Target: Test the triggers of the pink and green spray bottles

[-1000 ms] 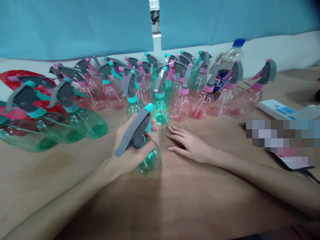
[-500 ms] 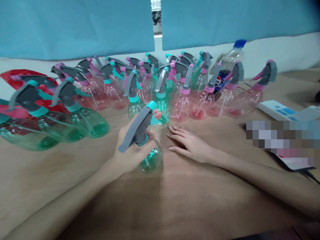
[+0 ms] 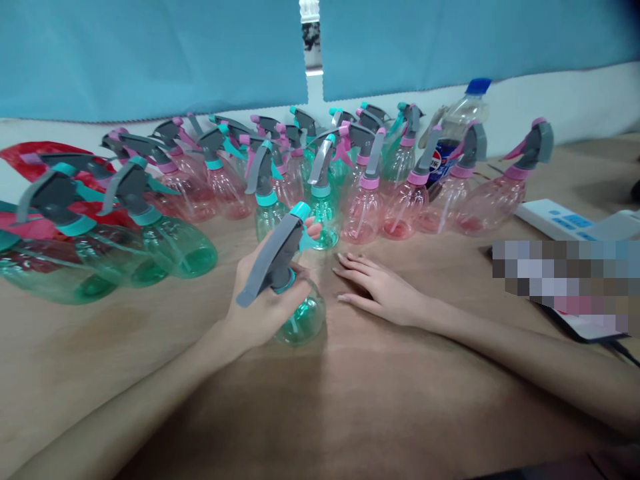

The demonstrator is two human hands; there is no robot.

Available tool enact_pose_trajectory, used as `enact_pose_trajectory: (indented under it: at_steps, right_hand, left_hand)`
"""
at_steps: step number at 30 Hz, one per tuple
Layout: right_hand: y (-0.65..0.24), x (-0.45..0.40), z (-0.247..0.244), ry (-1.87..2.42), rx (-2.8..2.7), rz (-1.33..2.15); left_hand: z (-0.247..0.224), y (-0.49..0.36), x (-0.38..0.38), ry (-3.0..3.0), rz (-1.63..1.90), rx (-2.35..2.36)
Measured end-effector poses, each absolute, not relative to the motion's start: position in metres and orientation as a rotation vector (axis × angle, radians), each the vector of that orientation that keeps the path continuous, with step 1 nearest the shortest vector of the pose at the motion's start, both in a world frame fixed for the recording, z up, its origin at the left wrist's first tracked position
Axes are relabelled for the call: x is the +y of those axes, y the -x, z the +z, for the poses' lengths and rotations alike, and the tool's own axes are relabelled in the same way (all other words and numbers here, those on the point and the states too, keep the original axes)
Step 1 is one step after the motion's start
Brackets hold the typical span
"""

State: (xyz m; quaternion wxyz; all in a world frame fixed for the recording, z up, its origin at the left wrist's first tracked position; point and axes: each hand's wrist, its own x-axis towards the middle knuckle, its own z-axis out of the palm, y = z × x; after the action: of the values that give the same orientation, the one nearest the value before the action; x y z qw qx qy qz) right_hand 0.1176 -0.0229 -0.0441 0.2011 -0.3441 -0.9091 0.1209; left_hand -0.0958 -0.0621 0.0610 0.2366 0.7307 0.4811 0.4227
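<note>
My left hand [image 3: 267, 290] is wrapped round the neck of a green spray bottle [image 3: 304, 320] with a grey and turquoise trigger head, near the middle of the table. My right hand [image 3: 380, 288] lies flat on the wooden table [image 3: 360, 400] just right of that bottle, fingers spread, holding nothing. Behind the held bottle stand two more green spray bottles, one of them [image 3: 324, 217] directly beyond my left fingertips. Right of these is a row of pink spray bottles [image 3: 363, 217].
Several green spray bottles [image 3: 180, 247] stand at the left, by a red plastic bag [image 3: 45, 153]. More bottles fill the back. A Pepsi bottle [image 3: 450, 143], a white device [image 3: 555, 217] and a partly pixelated flat item [image 3: 590, 323] are at the right.
</note>
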Motion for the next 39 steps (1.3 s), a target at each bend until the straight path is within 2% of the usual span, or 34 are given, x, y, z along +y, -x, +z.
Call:
enact_pose_trajectory:
  at_steps: [39]
  right_hand:
    - [-0.1177,-0.0241,-0.0435,0.958,-2.525,0.357]
  left_hand:
    - [0.0651,0.0948,-0.0647,-1.999,1.139,1.242]
